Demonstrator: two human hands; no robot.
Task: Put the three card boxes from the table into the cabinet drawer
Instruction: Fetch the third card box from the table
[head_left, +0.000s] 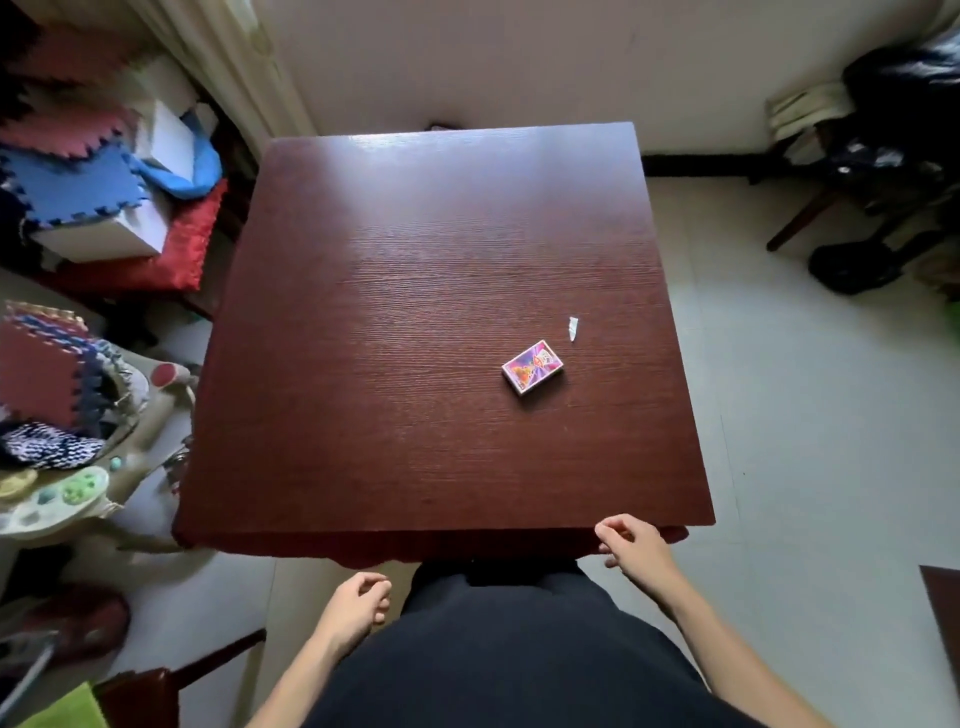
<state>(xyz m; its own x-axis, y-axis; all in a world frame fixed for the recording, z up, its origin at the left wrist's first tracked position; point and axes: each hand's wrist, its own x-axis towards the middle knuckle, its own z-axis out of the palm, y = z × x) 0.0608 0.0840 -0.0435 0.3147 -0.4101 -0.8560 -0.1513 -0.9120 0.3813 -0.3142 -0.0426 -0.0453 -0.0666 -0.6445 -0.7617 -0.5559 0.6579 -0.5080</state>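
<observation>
One colourful pink-purple card box (532, 374), one small white paper scrap (573, 329) and one dark red wooden table (363, 312) were there, with two bare hands.

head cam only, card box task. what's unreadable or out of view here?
- Cabinet drawer: not in the head view at all.
- Other two card boxes: only one card box shows on the table; whether they are stowed cannot be told.
- Box print: too small to read.
- White scrap: too small to identify.
- Left hand, right hand: fingers curled, palms hidden.
</observation>
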